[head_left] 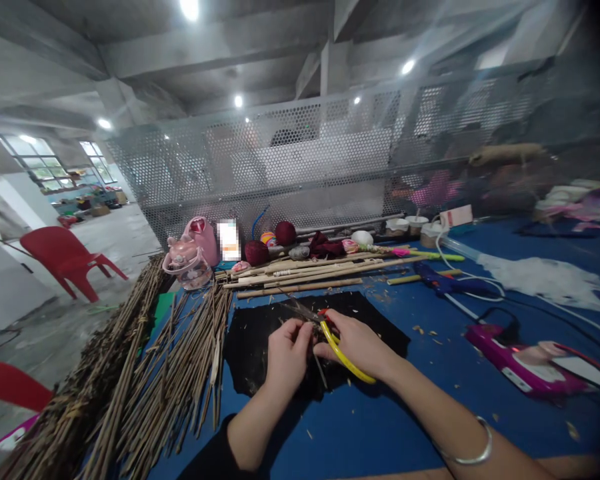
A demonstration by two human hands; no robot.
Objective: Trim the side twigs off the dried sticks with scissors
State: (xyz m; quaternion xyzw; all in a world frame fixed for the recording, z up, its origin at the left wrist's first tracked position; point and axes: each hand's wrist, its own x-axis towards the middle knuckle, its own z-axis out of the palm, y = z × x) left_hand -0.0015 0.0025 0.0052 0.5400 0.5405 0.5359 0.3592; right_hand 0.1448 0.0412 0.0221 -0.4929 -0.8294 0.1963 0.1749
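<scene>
Over a black cloth (253, 333) on the blue table, my two hands meet. My left hand (286, 357) is closed in a pinch on a thin brown twig (321, 373), whose lower end sticks out between the hands; the pinched part is mostly hidden by my fingers. Wrapped round yellow-handled shears (347, 360) is my right hand (357, 340). Their dark blades (303, 310) point away to the left, just above my left fingertips. A touch of red shows by the right index finger.
Bundles of dry twigs (175, 380) lie at the left. Behind the cloth are bamboo sticks (300, 273), dark red yarn balls (285, 233) and a pink container (203, 240). At the right are a blue glue gun (455, 283) and a magenta power strip (525, 363) with cables.
</scene>
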